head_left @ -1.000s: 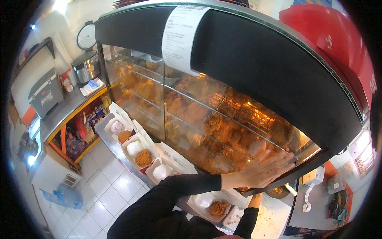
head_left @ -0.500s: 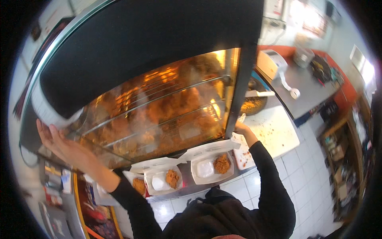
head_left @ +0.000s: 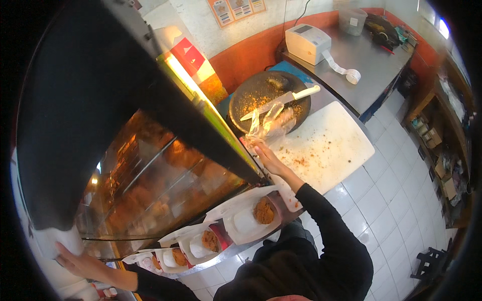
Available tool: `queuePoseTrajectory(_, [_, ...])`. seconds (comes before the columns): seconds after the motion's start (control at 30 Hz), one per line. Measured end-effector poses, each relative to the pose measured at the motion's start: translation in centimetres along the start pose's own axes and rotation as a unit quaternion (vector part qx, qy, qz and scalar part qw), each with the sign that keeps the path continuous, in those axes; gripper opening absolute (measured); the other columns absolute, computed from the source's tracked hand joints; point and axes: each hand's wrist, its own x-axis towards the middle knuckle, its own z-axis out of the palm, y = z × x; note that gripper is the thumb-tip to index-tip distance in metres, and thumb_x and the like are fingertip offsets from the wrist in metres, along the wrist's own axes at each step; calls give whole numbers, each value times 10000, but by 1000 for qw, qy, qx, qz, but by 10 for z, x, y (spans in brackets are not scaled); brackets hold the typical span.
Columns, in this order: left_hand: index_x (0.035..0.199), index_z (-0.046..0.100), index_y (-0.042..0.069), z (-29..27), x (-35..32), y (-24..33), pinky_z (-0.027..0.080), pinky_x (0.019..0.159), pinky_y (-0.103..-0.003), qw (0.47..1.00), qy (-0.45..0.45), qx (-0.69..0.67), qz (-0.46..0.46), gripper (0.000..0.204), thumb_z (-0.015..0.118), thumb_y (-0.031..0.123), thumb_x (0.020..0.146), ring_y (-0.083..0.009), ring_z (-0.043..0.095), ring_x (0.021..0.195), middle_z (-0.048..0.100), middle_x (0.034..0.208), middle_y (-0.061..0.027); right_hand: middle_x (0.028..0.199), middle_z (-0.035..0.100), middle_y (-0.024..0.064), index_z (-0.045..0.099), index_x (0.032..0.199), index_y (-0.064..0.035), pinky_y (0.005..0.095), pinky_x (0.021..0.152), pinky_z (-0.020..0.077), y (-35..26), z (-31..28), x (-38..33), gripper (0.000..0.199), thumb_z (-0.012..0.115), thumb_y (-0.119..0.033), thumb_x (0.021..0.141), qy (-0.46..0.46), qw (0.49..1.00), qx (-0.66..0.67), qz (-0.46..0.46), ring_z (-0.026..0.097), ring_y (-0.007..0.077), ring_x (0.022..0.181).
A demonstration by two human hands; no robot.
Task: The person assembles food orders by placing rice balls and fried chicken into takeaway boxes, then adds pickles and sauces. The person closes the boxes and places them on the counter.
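Observation:
A heated glass display cabinet [head_left: 160,185] with a black top holds fried food on its shelves. My left hand [head_left: 80,263] lies flat with spread fingers against the cabinet's far left end, by its white corner. My right hand [head_left: 266,158] rests with open fingers against the cabinet's right end frame, just below a crumpled clear plastic bag [head_left: 273,123]. Below the cabinet, between my arms, three open white foam boxes [head_left: 251,218] each hold rice and a piece of fried food.
A white cutting board [head_left: 326,145] strewn with crumbs lies right of my right hand. Behind it sits a round dark stone dish [head_left: 251,90] with a white-handled knife [head_left: 286,99] across it. Farther back is a steel counter [head_left: 371,65] with a white printer [head_left: 309,42]. White tiled floor [head_left: 396,200] lies at the right.
The view has swung to the right, toward the cutting board and counter. Both hands stay at the two ends of the cabinet.

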Motion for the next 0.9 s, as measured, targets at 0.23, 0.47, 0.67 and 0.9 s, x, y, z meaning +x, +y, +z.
queuePoseTrajectory(0.23, [1371, 413, 64, -62, -56, 117, 412, 1021, -449, 694, 21, -553, -461, 527, 567, 152, 876, -320, 434, 1261, 434, 1345, -205, 1353, 476, 149, 398, 1369, 37, 319, 1040, 324, 61, 24, 80, 626, 315, -466, 1005, -121, 870, 261, 401, 452, 195, 1213])
queuePoseTrajectory(0.47, [1372, 388, 32, -109, -119, 71, 415, 1013, -453, 615, -65, -579, -531, 537, 547, 206, 889, -308, 432, 1263, 447, 1328, -200, 1027, 658, 117, 652, 1033, -8, 343, 840, 486, -16, -126, 102, 219, 599, -74, 831, -107, 991, -33, 74, 618, 230, 948])
queuePoseTrajectory(0.67, [1353, 363, -55, -123, -146, 72, 391, 1035, -441, 596, -137, -561, -558, 576, 524, 248, 891, -296, 437, 1257, 448, 1325, -195, 1040, 550, 143, 497, 1106, -97, 476, 880, 427, 75, -282, 122, 424, 625, 3, 715, 43, 741, -669, -37, 545, 356, 1031])
queuePoseTrajectory(0.9, [1401, 364, 42, -111, -153, 78, 434, 978, -478, 501, -263, -624, -539, 512, 523, 225, 950, -293, 576, 1110, 538, 1258, -137, 1219, 549, 167, 524, 1264, -82, 453, 897, 455, 60, -303, 94, 454, 558, -58, 812, -120, 796, -593, 1, 551, 370, 1063])
